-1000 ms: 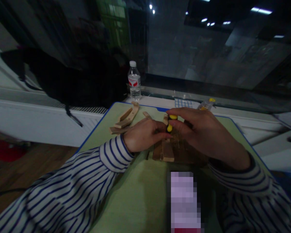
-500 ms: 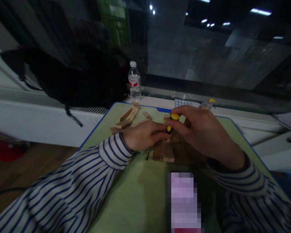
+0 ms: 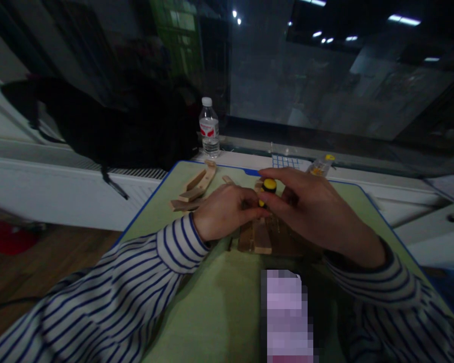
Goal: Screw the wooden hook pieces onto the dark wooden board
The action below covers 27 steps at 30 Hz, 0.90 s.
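My right hand [image 3: 310,212] grips the yellow-and-black handle of a stubby screwdriver [image 3: 269,186] between thumb and fingers. The handle stands roughly upright, and its tip is hidden. From the other side, my left hand [image 3: 229,210] closes its thumb and fingertips low by the screwdriver; what they pinch is hidden. Under both hands a light wooden strip [image 3: 262,239] lies on a dark brown board [image 3: 245,242]. The far end of the strip shows just behind the handle.
Several loose wooden pieces [image 3: 196,187] lie at the back left of the green table [image 3: 208,302]. A water bottle [image 3: 209,128] and a clear container with a yellow cap [image 3: 321,165] stand on the sill. A pixelated phone-like object [image 3: 285,312] is at the near edge. A black bag [image 3: 136,121] sits left.
My right hand's fingers have shifted slightly on the screwdriver, whose handle top has moved a little left and down. My left hand stays close by, its fingertips a touch further right.
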### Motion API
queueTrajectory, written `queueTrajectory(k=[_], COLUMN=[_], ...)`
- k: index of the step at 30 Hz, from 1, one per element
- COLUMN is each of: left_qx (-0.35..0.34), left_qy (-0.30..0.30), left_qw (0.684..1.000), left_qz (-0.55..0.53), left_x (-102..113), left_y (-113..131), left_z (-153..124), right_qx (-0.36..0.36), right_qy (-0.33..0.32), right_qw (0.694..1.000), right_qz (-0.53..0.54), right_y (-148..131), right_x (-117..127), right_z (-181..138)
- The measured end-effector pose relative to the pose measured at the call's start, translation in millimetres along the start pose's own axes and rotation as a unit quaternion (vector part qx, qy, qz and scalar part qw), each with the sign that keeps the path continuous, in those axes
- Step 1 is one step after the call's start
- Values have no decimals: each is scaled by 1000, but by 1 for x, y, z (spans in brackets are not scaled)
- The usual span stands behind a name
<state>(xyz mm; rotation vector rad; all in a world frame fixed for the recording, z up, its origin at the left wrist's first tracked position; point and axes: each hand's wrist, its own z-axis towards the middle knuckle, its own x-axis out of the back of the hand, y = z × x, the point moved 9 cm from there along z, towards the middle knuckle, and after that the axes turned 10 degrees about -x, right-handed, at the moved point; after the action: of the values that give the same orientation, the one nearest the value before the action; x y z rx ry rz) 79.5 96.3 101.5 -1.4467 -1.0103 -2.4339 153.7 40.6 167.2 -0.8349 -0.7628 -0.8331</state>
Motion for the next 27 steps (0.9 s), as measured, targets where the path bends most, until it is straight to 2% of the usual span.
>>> queueTrajectory(k=[7,20,27], left_qx=[-20,-35,-29], left_qy=[-17,-89,-74], left_qw=[999,994,996], left_qz=[-36,-58,-48], left_x=[-4,-17,-13], left_y=[0,0,5], left_z=[1,1,0], right_qx=[43,-3,-21], right_qy=[-8,20,15], right_qw=[999,1000,1000], right_qz=[19,-21,-15], right_y=[-2,6,12], right_x=[1,2,1], right_z=[-3,2,1])
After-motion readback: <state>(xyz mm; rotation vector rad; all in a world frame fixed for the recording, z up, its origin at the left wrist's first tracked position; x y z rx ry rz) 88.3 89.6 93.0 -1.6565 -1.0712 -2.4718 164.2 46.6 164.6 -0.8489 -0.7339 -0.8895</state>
